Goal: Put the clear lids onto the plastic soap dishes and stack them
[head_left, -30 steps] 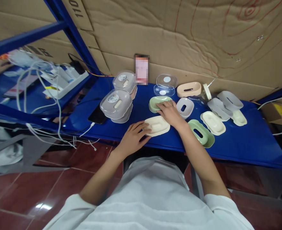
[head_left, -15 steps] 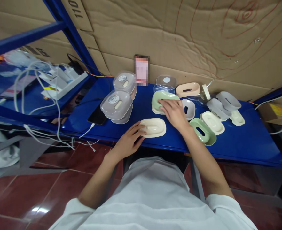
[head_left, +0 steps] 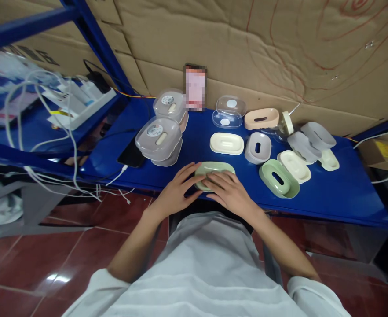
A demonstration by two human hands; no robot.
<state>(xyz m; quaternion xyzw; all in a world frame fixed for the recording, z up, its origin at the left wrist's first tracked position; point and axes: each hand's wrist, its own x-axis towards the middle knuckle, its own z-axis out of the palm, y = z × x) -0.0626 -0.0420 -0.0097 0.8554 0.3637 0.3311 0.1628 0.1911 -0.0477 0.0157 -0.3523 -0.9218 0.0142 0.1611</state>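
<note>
In front of me at the shelf's near edge is a light green oblong soap-dish-like tray (head_left: 215, 166). My left hand (head_left: 180, 190) grips its left end, thumb on the near side and fingers over the rim. My right hand (head_left: 228, 190) lies over its middle and right part, fingertips curled inside it. Whatever lies beneath the green tray is hidden. Just behind sits a cream tray (head_left: 227, 144), with a grey slotted tray (head_left: 258, 148) at its right. Nearby on the right are a green slotted tray (head_left: 278, 178) and another cream tray (head_left: 294, 166).
Stacked grey boxes with clear lids (head_left: 159, 137) stand left, beside a black phone (head_left: 131, 154) on a white cable. Clear lids (head_left: 228, 115), a peach slotted tray (head_left: 261, 119) and grey trays (head_left: 318, 135) line the back. A phone with a blurred screen (head_left: 195, 88) leans on the cardboard.
My right hand has brought the green tray toward me, over where the cream tray lay under my left hand. Another cream tray now shows where the green one was.
</note>
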